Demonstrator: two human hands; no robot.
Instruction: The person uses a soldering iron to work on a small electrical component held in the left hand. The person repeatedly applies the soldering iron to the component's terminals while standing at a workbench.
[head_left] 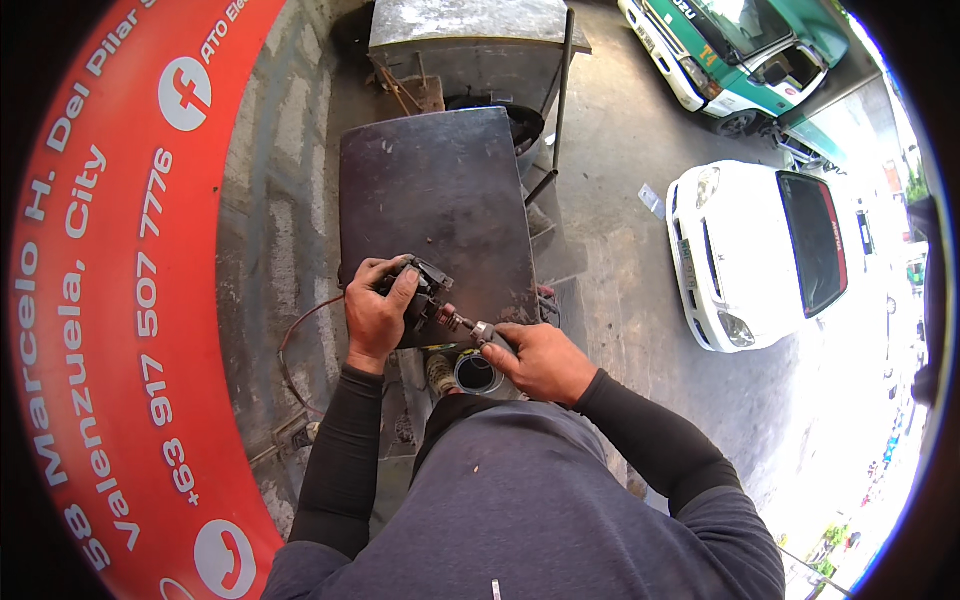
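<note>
My left hand (376,310) is closed round a black, blocky mechanical part (430,283), holding it over the near edge of the dark bench top (435,190). My right hand (545,362) grips a tool with a rounded silver head (482,332). A reddish-brown shaft-like piece (450,317) lies in line between the silver head and the black part. Whether it belongs to the tool or to the part, I cannot tell. The fingers of my right hand hide most of the tool's handle.
A thin reddish cable (290,345) curves down left of the bench. Below its near edge stands an open round can (478,374). A metal box-like stand (470,25) and upright pipe (563,90) are beyond. A red banner (120,300) hangs left; a white car (750,255) and green truck (740,50) stand right.
</note>
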